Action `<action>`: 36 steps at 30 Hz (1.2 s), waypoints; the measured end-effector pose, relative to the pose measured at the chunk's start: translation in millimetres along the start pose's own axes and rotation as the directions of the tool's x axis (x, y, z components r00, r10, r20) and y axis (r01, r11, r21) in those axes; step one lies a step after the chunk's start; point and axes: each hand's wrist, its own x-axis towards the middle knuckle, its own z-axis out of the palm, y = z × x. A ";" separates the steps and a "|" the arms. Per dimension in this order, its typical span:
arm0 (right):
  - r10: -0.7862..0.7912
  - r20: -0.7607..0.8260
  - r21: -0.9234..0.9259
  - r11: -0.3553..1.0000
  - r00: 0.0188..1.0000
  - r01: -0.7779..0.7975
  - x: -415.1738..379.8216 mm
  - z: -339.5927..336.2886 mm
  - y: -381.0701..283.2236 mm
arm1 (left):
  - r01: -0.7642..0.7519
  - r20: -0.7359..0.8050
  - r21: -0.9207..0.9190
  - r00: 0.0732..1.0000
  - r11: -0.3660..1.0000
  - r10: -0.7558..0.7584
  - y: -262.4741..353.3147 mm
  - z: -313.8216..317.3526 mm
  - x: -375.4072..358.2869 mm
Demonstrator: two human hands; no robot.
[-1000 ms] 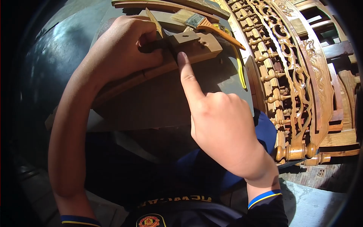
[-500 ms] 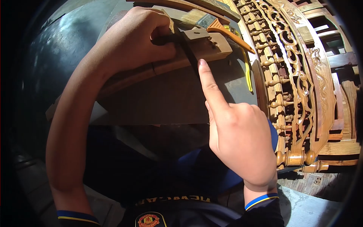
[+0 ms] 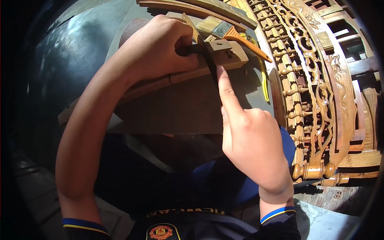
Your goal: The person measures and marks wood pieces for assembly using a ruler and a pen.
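We look down at our own two hands working on a shaped wooden rail (image 3: 224,56) that lies across a grey board (image 3: 176,104) on our lap. Our left hand (image 3: 156,52) is curled in a fist around the rail near the board's far edge, pinching a thin flat sliver (image 3: 191,25) upright between thumb and fingers. Our right hand (image 3: 252,140) has its index finger stretched out, tip touching the rail's near face beside a dark groove, the other fingers folded in. A paintbrush (image 3: 224,30) lies just beyond the rail. A carved wooden panel (image 3: 308,80) stands off the board's right edge. We judge this to be checking or smoothing the joint; next would call for steady fingertip pressure along the groove.
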 end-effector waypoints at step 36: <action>0.063 0.110 -0.062 0.996 0.992 -0.057 -28.5 -39.4 4.9 | 0.073 -0.063 0.003 0.995 0.997 -0.073 -0.4 2.3 -2.7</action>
